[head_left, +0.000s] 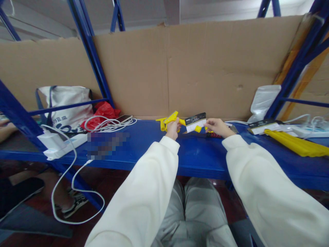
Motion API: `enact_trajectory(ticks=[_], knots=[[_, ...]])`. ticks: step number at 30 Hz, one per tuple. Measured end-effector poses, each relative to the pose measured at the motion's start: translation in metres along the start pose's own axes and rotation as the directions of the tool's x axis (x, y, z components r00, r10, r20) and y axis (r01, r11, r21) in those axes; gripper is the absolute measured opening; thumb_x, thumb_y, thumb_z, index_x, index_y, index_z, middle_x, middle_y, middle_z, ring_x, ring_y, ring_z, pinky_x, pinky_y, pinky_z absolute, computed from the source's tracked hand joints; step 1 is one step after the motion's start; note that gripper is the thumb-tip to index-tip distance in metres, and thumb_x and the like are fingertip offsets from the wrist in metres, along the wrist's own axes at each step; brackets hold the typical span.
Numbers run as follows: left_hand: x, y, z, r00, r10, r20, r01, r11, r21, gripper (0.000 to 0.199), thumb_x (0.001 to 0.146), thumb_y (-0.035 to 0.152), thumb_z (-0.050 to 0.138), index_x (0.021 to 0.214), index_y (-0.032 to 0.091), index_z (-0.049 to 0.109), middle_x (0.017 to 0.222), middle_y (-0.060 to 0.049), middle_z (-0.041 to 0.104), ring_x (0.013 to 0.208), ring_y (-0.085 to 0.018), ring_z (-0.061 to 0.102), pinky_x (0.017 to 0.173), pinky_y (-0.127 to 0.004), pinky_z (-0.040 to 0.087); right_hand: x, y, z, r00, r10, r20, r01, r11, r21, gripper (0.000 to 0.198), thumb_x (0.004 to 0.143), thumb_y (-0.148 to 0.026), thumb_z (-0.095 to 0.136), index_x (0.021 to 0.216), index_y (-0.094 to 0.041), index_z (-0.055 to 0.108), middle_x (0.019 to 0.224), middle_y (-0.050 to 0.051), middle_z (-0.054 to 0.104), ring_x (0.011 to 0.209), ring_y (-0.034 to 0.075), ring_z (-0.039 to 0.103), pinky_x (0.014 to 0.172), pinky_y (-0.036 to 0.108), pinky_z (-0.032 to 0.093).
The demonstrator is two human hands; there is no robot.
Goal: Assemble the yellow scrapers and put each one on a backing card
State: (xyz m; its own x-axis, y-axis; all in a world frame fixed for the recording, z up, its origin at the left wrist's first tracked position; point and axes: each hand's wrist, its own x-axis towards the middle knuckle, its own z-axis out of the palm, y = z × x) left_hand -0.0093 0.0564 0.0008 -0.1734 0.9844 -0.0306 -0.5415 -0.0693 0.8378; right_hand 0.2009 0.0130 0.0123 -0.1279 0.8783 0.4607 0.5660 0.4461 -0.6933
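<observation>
My left hand (173, 128) is closed around a yellow plastic tool (171, 117) with a wide head and a short handle pointing right. Beside that handle, a black-and-white printed card (195, 122) is tilted above the blue shelf. My right hand (217, 127) pinches the card's right edge between its fingertips. Small yellow pieces (197, 129) show at the card's lower edge and under my right fingers. A red and black object (214, 135) lies on the shelf beneath my right hand, partly hidden.
Long yellow strips (295, 142) and more printed cards (264, 125) lie at right, near a white power strip (308, 131) and a plastic bag (264, 101). Left are coiled white cable (110, 123), a red bag (105, 111), a cloth bag (68, 106) and a charger (52, 140). Cardboard (205, 68) stands behind.
</observation>
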Motion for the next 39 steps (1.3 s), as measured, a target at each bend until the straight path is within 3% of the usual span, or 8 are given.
enact_trajectory(ticks=[5,9,13,23,29,34,39], knots=[[-0.001,-0.007,0.002,0.988,-0.02,0.152,0.015,0.999,0.034,0.018,0.069,0.015,0.078,0.066,0.017,0.061,0.058,-0.001,0.063,0.065,-0.017,0.069,0.063,-0.026,0.054,-0.001,-0.003,0.006,1.0,-0.001,-0.009,0.001,1.0,0.022,0.04,0.07,-0.056,0.072,0.064,-0.019,0.057,0.061,0.001,0.062,0.05,0.016,0.063,0.05,0.025,0.046],[-0.002,-0.01,0.007,0.981,-0.079,0.177,0.073,0.996,0.041,0.016,0.066,0.012,0.078,0.067,0.017,0.062,0.064,-0.004,0.067,0.079,-0.025,0.073,0.073,-0.036,0.058,-0.002,-0.004,0.009,0.999,-0.003,-0.033,0.003,1.0,0.006,0.039,0.072,-0.057,0.07,0.066,-0.019,0.059,0.065,0.001,0.063,0.048,0.015,0.063,0.049,0.025,0.046],[-0.002,-0.012,0.008,0.973,-0.094,0.212,0.09,0.996,0.029,0.019,0.065,0.014,0.08,0.076,0.02,0.066,0.071,-0.005,0.07,0.083,-0.024,0.072,0.075,-0.036,0.058,-0.002,-0.004,0.011,0.998,-0.01,-0.06,0.009,1.0,-0.012,0.038,0.074,-0.055,0.068,0.068,-0.02,0.058,0.064,0.001,0.063,0.048,0.016,0.064,0.047,0.024,0.045],[-0.001,-0.012,0.006,0.991,-0.109,0.081,0.094,0.98,0.175,0.009,0.076,0.02,0.07,0.081,0.022,0.063,0.082,-0.007,0.072,0.09,-0.024,0.067,0.09,-0.045,0.049,-0.006,-0.009,0.015,0.984,0.003,-0.179,-0.01,0.999,-0.034,0.037,0.079,-0.055,0.064,0.069,-0.02,0.056,0.065,0.002,0.064,0.051,0.018,0.066,0.041,0.023,0.041],[0.002,-0.014,0.008,0.991,-0.085,0.107,0.069,0.988,0.139,0.008,0.077,0.024,0.068,0.083,0.024,0.064,0.074,-0.004,0.072,0.087,-0.022,0.067,0.087,-0.043,0.05,-0.004,-0.009,0.019,0.973,0.008,-0.23,-0.011,1.0,-0.011,0.029,0.08,-0.045,0.064,0.067,-0.021,0.053,0.068,0.004,0.066,0.059,0.021,0.069,0.054,0.03,0.052],[-0.006,-0.012,0.011,0.975,-0.138,0.173,0.122,0.987,0.102,0.001,0.078,0.026,0.066,0.078,0.026,0.066,0.072,-0.004,0.07,0.087,-0.025,0.069,0.082,-0.043,0.052,0.001,-0.006,0.025,0.959,0.001,-0.282,0.007,1.0,0.028,0.021,0.079,-0.037,0.063,0.069,-0.022,0.053,0.079,0.007,0.071,0.074,0.023,0.071,0.075,0.039,0.057],[-0.016,-0.003,0.013,0.953,-0.129,0.275,0.11,0.99,0.086,0.02,0.087,0.036,0.057,0.075,0.023,0.068,0.078,-0.007,0.073,0.089,-0.026,0.069,0.078,-0.04,0.054,0.002,-0.002,0.03,0.935,-0.005,-0.355,0.009,1.0,0.01,0.017,0.08,-0.034,0.06,0.07,-0.023,0.051,0.08,0.007,0.07,0.084,0.024,0.069,0.085,0.043,0.054]])
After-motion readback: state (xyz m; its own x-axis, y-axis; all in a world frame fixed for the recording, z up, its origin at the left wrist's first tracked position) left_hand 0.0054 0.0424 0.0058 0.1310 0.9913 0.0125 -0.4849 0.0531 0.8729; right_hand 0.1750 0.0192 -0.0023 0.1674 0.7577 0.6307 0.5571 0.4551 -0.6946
